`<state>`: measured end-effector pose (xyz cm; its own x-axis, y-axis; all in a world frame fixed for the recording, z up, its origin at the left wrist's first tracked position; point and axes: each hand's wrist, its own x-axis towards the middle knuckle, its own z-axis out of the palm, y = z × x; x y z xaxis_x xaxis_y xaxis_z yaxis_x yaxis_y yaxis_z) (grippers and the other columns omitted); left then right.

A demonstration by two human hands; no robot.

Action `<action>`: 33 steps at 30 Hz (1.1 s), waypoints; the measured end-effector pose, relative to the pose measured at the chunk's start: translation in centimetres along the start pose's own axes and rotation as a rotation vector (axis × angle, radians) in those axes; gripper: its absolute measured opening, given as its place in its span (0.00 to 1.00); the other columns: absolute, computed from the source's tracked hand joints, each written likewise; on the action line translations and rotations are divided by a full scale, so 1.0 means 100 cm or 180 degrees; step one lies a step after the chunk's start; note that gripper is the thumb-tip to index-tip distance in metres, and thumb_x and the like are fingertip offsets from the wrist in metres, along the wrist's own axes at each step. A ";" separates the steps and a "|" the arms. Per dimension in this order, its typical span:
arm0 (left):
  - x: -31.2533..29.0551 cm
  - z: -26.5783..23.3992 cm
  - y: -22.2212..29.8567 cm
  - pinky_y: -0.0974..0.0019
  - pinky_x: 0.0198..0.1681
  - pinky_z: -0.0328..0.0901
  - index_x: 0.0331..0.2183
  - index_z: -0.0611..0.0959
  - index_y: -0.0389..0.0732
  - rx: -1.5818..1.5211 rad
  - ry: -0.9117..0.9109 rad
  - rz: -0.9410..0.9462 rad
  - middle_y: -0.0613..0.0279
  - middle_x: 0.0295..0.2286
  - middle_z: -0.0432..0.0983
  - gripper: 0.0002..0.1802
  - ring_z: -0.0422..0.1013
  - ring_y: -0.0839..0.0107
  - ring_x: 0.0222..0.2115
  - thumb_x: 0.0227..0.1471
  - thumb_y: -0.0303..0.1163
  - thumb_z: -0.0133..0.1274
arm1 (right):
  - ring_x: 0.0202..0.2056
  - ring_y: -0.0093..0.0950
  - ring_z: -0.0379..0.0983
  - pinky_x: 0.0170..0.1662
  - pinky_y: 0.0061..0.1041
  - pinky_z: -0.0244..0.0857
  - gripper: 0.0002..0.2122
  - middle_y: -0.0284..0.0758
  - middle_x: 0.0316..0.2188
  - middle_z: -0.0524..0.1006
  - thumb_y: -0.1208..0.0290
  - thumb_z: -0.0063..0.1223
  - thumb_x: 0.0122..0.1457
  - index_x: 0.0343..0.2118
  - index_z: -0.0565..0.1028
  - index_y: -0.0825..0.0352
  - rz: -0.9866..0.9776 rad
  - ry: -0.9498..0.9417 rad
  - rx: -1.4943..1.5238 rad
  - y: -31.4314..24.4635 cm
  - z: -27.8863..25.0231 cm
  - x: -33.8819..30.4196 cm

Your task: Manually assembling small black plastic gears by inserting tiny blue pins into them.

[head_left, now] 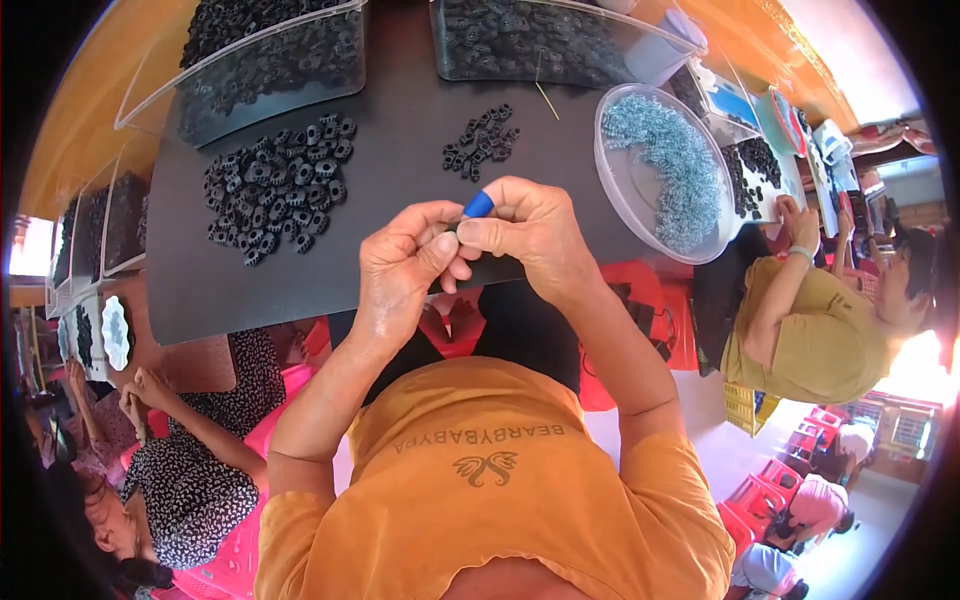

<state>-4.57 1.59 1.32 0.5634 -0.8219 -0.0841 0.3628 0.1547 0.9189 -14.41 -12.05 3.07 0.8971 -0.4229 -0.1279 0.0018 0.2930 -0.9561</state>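
My left hand (pixel 405 265) and my right hand (pixel 530 235) meet above the near edge of the dark table, thumbs and forefingers pinched together. Whatever they hold between the fingertips is too small and covered to make out. A blue sleeve (pixel 479 205) wraps the tip of my right forefinger. Just beyond my hands lies a small cluster of little black parts (pixel 483 142). Farther left spreads a bigger pile of black oval plastic parts with holes (pixel 275 190). To the right, a round clear tray (pixel 612 185) holds many small pale-blue coiled pieces, which look like springs (pixel 670 165).
Two clear bins of black parts, one at the far left (pixel 290 75) and one at the far middle (pixel 530 45), line the table's back. A thin yellow stick (pixel 547 100) lies before the middle bin. Co-workers sit at tables on both sides; a red stool (pixel 640 310) stands at right.
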 end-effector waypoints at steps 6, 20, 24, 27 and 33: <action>0.005 -0.010 0.000 0.80 0.23 0.64 0.37 0.76 0.34 0.0242 -0.0219 -0.0110 0.63 0.25 0.76 0.07 0.68 0.82 0.22 0.56 0.24 0.48 | 0.27 0.20 0.72 0.34 0.19 0.67 0.05 0.34 0.25 0.76 0.78 0.57 0.52 0.29 0.74 0.73 -0.0009 0.0026 -0.0096 -0.002 0.003 -0.003; 0.014 -0.021 -0.002 0.80 0.23 0.63 0.37 0.76 0.34 0.0128 0.0214 0.0166 0.62 0.25 0.76 0.08 0.69 0.81 0.22 0.55 0.27 0.51 | 0.31 0.38 0.67 0.34 0.34 0.62 0.09 0.39 0.24 0.70 0.73 0.63 0.40 0.23 0.73 0.67 -0.2082 0.1337 -0.4760 0.020 -0.002 0.039; 0.013 -0.024 -0.003 0.79 0.23 0.63 0.37 0.76 0.34 0.0095 0.0184 0.0148 0.62 0.25 0.76 0.08 0.69 0.81 0.22 0.55 0.27 0.52 | 0.30 0.37 0.67 0.32 0.34 0.62 0.07 0.38 0.23 0.71 0.75 0.61 0.43 0.25 0.74 0.67 -0.1922 0.1231 -0.4862 0.014 -0.002 0.038; 0.012 -0.024 -0.004 0.79 0.23 0.63 0.37 0.76 0.34 0.0055 0.0169 0.0139 0.63 0.25 0.76 0.08 0.69 0.82 0.22 0.55 0.27 0.52 | 0.29 0.37 0.67 0.33 0.34 0.62 0.08 0.37 0.23 0.70 0.75 0.60 0.43 0.27 0.74 0.67 -0.1885 0.0987 -0.4857 0.010 -0.005 0.031; 0.012 -0.025 -0.003 0.79 0.24 0.64 0.37 0.76 0.34 0.0079 0.0137 0.0134 0.62 0.25 0.76 0.08 0.69 0.81 0.22 0.55 0.27 0.52 | 0.31 0.36 0.66 0.34 0.33 0.62 0.07 0.35 0.25 0.70 0.78 0.58 0.44 0.28 0.74 0.67 -0.2144 0.0984 -0.4553 0.008 -0.007 0.029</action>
<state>-2.12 1.91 -0.07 0.6094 -0.7905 -0.0611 0.3199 0.1746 0.9312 -12.15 -13.64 1.76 0.7845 -0.3375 0.5203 -0.2131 -0.9346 -0.2849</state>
